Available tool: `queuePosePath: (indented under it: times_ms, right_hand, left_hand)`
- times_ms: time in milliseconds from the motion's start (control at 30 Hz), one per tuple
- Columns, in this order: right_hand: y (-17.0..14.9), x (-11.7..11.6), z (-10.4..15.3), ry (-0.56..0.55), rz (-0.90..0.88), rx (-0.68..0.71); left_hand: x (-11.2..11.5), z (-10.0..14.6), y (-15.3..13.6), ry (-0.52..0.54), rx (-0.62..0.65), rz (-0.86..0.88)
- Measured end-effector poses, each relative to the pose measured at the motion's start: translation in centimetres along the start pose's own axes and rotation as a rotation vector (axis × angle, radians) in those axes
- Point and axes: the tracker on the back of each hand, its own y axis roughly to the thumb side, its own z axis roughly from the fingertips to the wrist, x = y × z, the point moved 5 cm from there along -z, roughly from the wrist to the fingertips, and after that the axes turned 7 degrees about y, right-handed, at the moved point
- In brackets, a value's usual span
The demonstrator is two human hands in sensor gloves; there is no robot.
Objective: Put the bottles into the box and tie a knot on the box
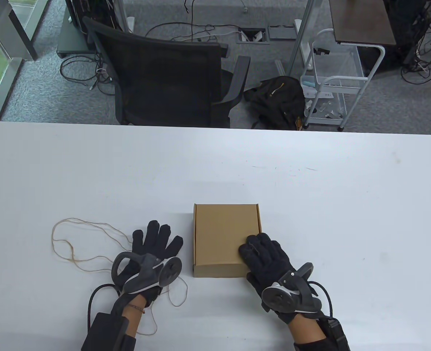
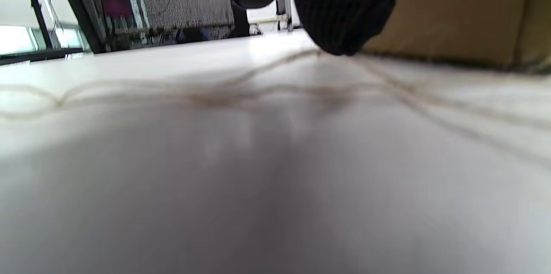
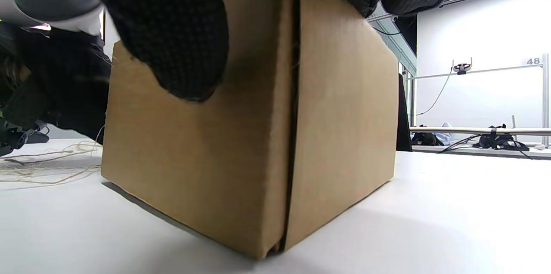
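A closed brown cardboard box [image 1: 219, 234] lies flat on the white table [image 1: 310, 190] near its front. My right hand [image 1: 261, 248] holds the box's near right corner, with the thumb [image 3: 172, 41] down the front face of the box [image 3: 241, 136] and the fingers over the top. My left hand [image 1: 157, 241] lies flat just left of the box with straight, spread fingers. It rests on a thin brown string [image 1: 72, 252] that loops out to the left and trails back under the wrist. The string [image 2: 258, 91] runs past a fingertip [image 2: 344, 11] towards the box [image 2: 452, 16]. No bottle shows in any view.
Behind the table's far edge stand a black office chair [image 1: 164, 73], a black backpack [image 1: 277, 102] on the floor and a white wire cart [image 1: 332, 84]. Bare white table stretches to the right of the box and behind it.
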Motion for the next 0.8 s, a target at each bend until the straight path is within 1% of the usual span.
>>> queuePosePath:
  times_ms: [100, 133, 200, 300, 333, 367, 467, 533, 633, 700, 767, 800]
  right_hand:
    - [-0.1, 0.1, 0.0, 0.005, -0.018, 0.0]
    - [-0.2, 0.1, 0.0, 0.005, -0.022, 0.0]
    - [-0.3, 0.1, 0.0, 0.008, -0.029, 0.002]
    - [-0.4, 0.0, 0.0, 0.009, -0.055, -0.002]
    - [-0.4, 0.0, 0.0, 0.009, -0.061, -0.002]
    - [-0.4, 0.0, 0.0, 0.009, -0.064, -0.001]
    - [-0.4, -0.1, 0.0, 0.012, -0.091, -0.005]
    - [-0.4, -0.2, 0.0, 0.012, -0.116, -0.006]
    - [-0.2, -0.2, 0.2, 0.008, -0.151, 0.004]
    - [0.3, -0.2, 0.1, 0.03, -0.206, 0.057]
    - [1.0, 0.5, 0.3, -0.002, -0.27, 0.094]
    - [1.6, 1.0, 0.3, -0.019, -0.333, 0.141]
  left_hand:
    - [0.6, -0.5, 0.1, -0.003, -0.018, -0.002]
    - [0.5, -0.5, 0.0, 0.013, -0.016, -0.011]
    - [0.0, -0.4, -0.2, 0.05, -0.021, 0.043]
    - [-2.1, 0.4, -0.8, 0.112, -0.029, 0.087]
    - [-3.3, 0.9, -1.0, 0.164, -0.023, 0.137]
    - [-4.0, 1.3, -1.1, 0.189, -0.015, 0.16]
    - [-7.5, 3.3, -1.1, 0.317, 0.041, 0.27]
    - [-9.3, 4.4, -0.8, 0.386, 0.095, 0.347]
    - [-11.4, 5.7, -0.1, 0.475, 0.147, 0.436]
    - [-12.3, 6.2, 0.6, 0.515, 0.167, 0.459]
    - [-12.8, 6.4, 1.3, 0.545, 0.173, 0.489]
    - [-12.9, 6.4, 1.7, 0.546, 0.181, 0.499]
